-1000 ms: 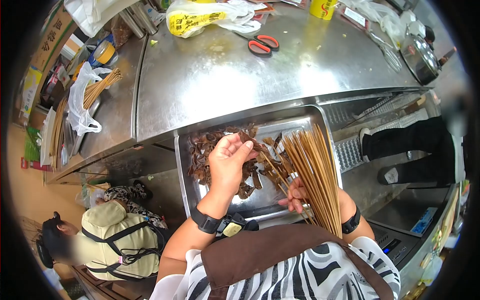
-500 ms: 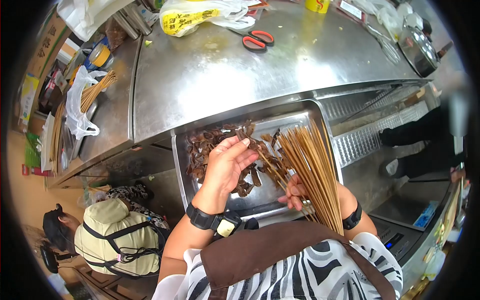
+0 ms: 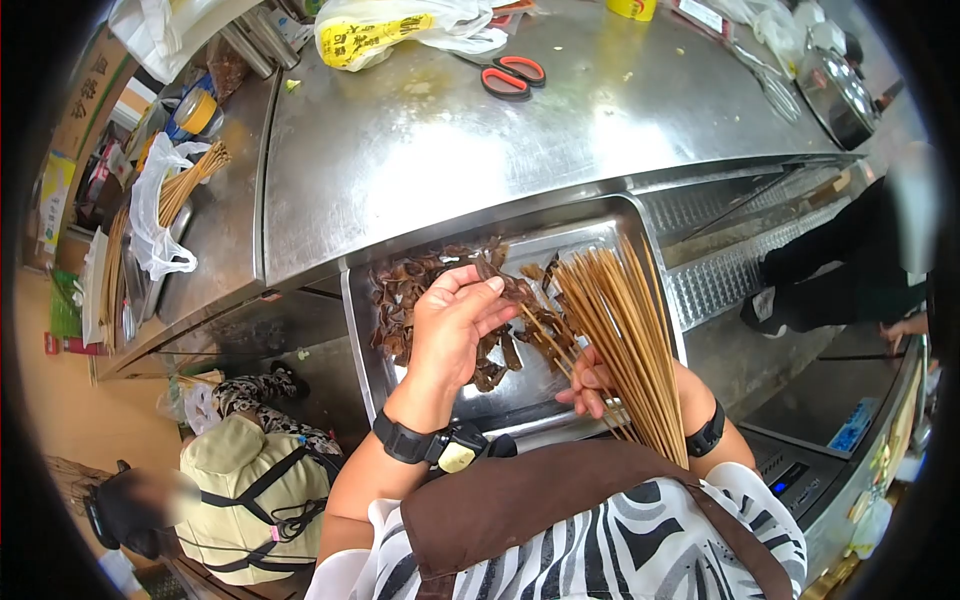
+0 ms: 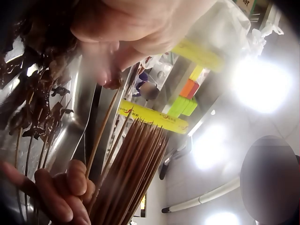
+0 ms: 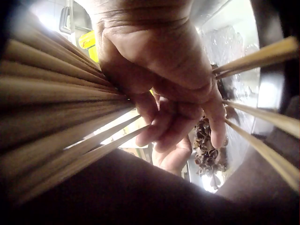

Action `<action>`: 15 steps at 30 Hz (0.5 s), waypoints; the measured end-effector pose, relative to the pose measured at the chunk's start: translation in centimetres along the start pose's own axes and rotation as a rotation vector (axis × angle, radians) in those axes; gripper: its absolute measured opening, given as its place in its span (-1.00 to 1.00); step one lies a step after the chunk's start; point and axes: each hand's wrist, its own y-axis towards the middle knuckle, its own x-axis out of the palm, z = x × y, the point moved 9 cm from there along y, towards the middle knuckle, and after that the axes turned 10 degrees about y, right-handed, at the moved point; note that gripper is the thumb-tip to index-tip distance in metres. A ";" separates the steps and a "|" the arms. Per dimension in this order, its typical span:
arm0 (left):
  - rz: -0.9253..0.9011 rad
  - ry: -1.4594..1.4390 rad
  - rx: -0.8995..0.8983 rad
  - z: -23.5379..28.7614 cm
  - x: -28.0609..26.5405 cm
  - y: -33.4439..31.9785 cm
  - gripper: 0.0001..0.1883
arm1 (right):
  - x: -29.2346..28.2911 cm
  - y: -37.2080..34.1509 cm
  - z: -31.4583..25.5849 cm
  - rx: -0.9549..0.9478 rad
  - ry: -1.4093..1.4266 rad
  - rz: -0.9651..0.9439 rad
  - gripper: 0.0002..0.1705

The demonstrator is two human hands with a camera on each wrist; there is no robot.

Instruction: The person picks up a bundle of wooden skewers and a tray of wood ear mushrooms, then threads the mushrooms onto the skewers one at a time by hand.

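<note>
With its thumb and fingers, my left hand (image 3: 445,325) pinches a dark brown piece of wood ear fungus (image 3: 515,290) at the tip of a bamboo skewer (image 3: 547,337). My right hand (image 3: 590,380) grips that skewer from below, along with a thick bundle of bare bamboo skewers (image 3: 622,340) that fans upward. Below both hands lies a steel tray (image 3: 510,410) holding a heap of loose wood ear fungus (image 3: 400,300). In the left wrist view, several threaded skewers (image 4: 30,154) carry fungus beside my right fingers (image 4: 54,192).
A steel table (image 3: 380,190) stands beyond the tray, bearing red-handled scissors (image 3: 512,78), a plastic bag (image 3: 385,40) and a whisk (image 3: 770,88). More skewers (image 3: 190,185) lie at the left. One person in a beige top (image 3: 255,495) is low at left; another person's legs (image 3: 830,280) are at right.
Both my hands stay nearly in place, the fungus piece still pinched at the skewer tip. The head view shifts slightly. The person at left bends forward, and the legs at right change position.
</note>
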 end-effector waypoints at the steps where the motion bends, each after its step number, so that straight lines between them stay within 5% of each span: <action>1: 0.012 0.030 0.011 0.1 0.0 -0.1 -0.83 | -0.1 0.0 0.0 0.000 0.024 0.005 -0.81; 15: -0.017 0.181 0.116 0.9 0.5 -0.3 -0.79 | -0.5 0.5 1.0 0.015 0.063 -0.023 -0.86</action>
